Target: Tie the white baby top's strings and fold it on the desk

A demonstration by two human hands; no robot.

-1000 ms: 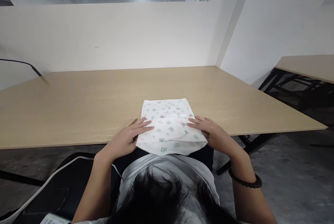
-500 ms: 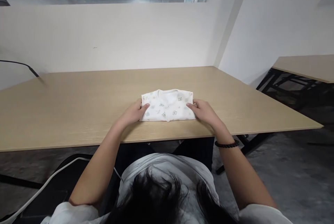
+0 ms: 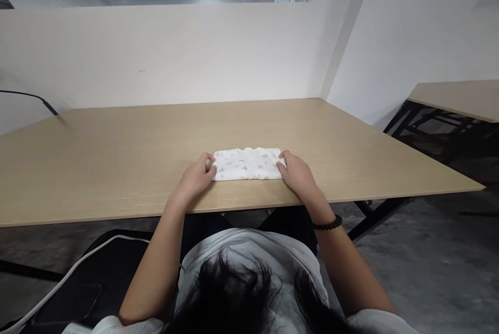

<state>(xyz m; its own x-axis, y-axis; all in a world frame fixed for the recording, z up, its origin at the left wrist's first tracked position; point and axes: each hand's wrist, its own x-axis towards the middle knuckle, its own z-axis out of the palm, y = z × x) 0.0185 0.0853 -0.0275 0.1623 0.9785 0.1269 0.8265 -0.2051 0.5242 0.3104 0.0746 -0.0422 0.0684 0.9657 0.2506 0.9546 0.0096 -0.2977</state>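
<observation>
A small white baby shirt (image 3: 249,163) with a print of little animal faces lies folded into a flat strip near the table's front edge. Its left end is between the thumb and fingers of my left hand (image 3: 198,174), which is closed on it. At the other end, my right hand (image 3: 298,172) grips the shirt's right edge in the same way, thumb toward me. The fingertips under the cloth are partly hidden. The upper edge of the strip looks slightly wavy in the middle.
The shirt rests on a wide wooden table (image 3: 128,152). A white wall (image 3: 187,53) rises behind it. A black cable (image 3: 47,104) reaches the table's far left. Another table (image 3: 456,99) stands at the right. A white cord (image 3: 74,266) runs beside the dark chair at lower left.
The shirt's top edge has come down toward me, so the strip is narrower and its neckline is less visible. Both hands have moved slightly inward.
</observation>
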